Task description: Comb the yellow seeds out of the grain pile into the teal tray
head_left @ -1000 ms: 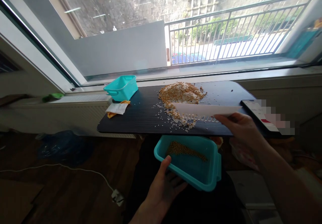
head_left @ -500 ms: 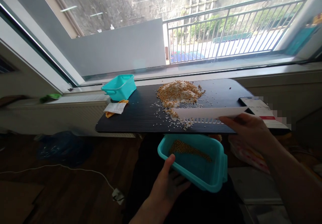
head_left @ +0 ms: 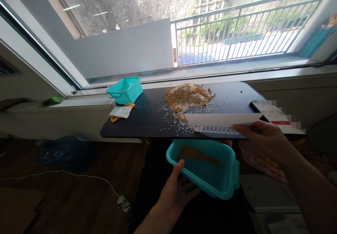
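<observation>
My left hand [head_left: 175, 190] holds a teal plastic tub [head_left: 207, 169] below the front edge of the black table [head_left: 147, 118], thumb on the tub's near rim. A streak of yellow beans [head_left: 197, 155] lies inside the tub. My right hand [head_left: 263, 135] grips a white slotted scraper [head_left: 218, 121] standing on its edge at the table's front edge. Behind the scraper lies a heap of yellow beans mixed with white rice [head_left: 188, 97], with loose grains scattered toward the front.
A second teal tub [head_left: 125, 90] stands at the table's back left, next to a white and orange packet [head_left: 121, 113]. A phone [head_left: 276, 116] lies at the right end. A radiator ledge runs to the left; a white cable [head_left: 79, 178] crosses the floor.
The scraper has slid toward the table's front edge, dragging grains with it. The tub in my left hand has shifted a little to the right under the edge.
</observation>
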Available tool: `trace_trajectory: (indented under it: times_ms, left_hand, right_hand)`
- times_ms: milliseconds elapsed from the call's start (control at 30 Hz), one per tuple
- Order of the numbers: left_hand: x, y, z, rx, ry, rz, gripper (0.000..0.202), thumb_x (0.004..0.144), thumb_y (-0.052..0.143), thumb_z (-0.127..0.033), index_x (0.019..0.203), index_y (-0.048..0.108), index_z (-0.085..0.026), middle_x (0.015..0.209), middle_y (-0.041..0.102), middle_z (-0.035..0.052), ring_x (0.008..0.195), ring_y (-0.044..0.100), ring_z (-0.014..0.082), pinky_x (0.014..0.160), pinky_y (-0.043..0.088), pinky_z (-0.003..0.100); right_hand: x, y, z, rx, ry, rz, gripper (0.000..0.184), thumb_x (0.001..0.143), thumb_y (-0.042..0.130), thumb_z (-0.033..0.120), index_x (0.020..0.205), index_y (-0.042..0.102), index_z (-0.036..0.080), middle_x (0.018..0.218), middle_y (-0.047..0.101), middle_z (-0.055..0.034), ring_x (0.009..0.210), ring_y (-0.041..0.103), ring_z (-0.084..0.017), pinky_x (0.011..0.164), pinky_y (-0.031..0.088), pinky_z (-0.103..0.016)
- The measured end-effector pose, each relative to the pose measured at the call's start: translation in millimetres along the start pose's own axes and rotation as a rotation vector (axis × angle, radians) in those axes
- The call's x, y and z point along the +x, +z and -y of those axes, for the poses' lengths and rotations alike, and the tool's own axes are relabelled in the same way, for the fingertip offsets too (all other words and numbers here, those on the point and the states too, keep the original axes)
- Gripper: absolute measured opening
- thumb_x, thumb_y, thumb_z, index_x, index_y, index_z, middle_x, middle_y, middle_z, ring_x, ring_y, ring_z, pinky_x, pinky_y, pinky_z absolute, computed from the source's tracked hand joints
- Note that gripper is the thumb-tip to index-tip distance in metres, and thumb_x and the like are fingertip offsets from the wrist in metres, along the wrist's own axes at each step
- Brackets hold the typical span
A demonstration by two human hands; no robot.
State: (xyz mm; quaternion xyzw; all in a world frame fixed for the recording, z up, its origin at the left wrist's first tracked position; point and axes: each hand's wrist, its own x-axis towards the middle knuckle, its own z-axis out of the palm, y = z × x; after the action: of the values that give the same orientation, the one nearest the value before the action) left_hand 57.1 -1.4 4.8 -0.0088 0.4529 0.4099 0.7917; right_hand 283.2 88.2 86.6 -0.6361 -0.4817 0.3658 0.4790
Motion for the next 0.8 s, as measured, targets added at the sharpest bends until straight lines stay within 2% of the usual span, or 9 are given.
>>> trace_trajectory:
  times_ms: [100,233,533,800]
  left_hand:
    - [1,0.2,0,-0.005,0.002,0.005,0.065,0.074,0.060,-0.052,0.126,0.045,-0.015,0.122,0.057,0.0171,0.106,0.059,0.0311,0.090,0.046,0.043]
    - [0,2.2,-1,-0.004,0.002,0.004,0.065,0.074,0.060,-0.051,0.126,0.046,-0.015,0.121,0.057,0.0175,0.106,0.059,0.0316,0.089,0.047,0.042]
    - [1,1.0,0,0.008,-0.004,0.007,0.065,0.074,0.059,-0.053,0.125,0.046,-0.014,0.122,0.056,0.0184,0.106,0.059,0.0304,0.090,0.046,0.042]
    - [0,2.0,-1,0.005,0.006,0.004,0.065,0.075,0.058,-0.051,0.127,0.044,-0.015,0.123,0.056,0.0174,0.106,0.059,0.0314,0.090,0.046,0.044]
  right_hand:
    - [3,-2,4,-0.015,-0.005,-0.076,0.026,0.048,0.077,0.038,0.062,0.068,0.018,0.060,0.065,-0.0003,0.057,0.054,-0.014,0.053,0.044,-0.027]
    - [1,1,7,0.072,0.012,-0.065,0.025,0.047,0.077,0.035,0.064,0.068,0.019,0.065,0.067,0.0006,0.060,0.056,-0.014,0.061,0.047,-0.028]
    - [3,5,1,0.019,-0.071,0.009,0.029,0.051,0.078,0.040,0.069,0.070,0.019,0.070,0.070,-0.0026,0.062,0.058,-0.017,0.058,0.049,-0.030]
    - [2,-5,-4,0.038,-0.042,0.017,0.032,0.050,0.079,0.041,0.070,0.070,0.017,0.068,0.068,-0.0019,0.061,0.057,-0.014,0.056,0.047,-0.027]
